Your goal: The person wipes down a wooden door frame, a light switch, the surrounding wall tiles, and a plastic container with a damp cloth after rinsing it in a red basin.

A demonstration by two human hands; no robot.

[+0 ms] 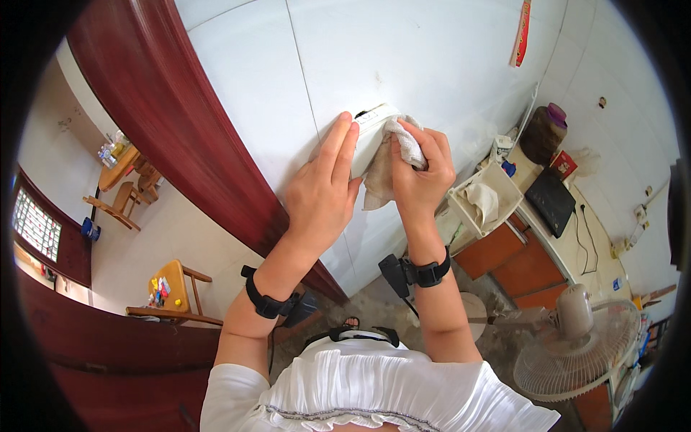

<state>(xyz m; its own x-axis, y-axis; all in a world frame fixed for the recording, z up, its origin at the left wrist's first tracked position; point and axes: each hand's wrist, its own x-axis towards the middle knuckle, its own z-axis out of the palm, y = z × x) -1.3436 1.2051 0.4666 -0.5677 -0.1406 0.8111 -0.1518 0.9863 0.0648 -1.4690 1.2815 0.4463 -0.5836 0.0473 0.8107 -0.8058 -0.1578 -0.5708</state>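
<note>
A greyish cloth (380, 175) hangs bunched from my right hand (424, 173), its upper part pinched between thumb and fingers. The cloth lies against a white wall-mounted fixture (376, 117), perhaps a switch or socket box, with a dark gap at its top left. My left hand (324, 186) rests at the left side of this fixture, fingers extended and holding nothing. Behind both hands is the white tiled wall (356, 59). Both wrists wear black straps with small devices.
A dark red door frame (216, 146) runs close on the left. To the right are a white plastic basket (505, 186), a counter with a black induction-type plate (550, 201), and a standing fan (580, 351). A wooden chair (181, 281) stands through the doorway.
</note>
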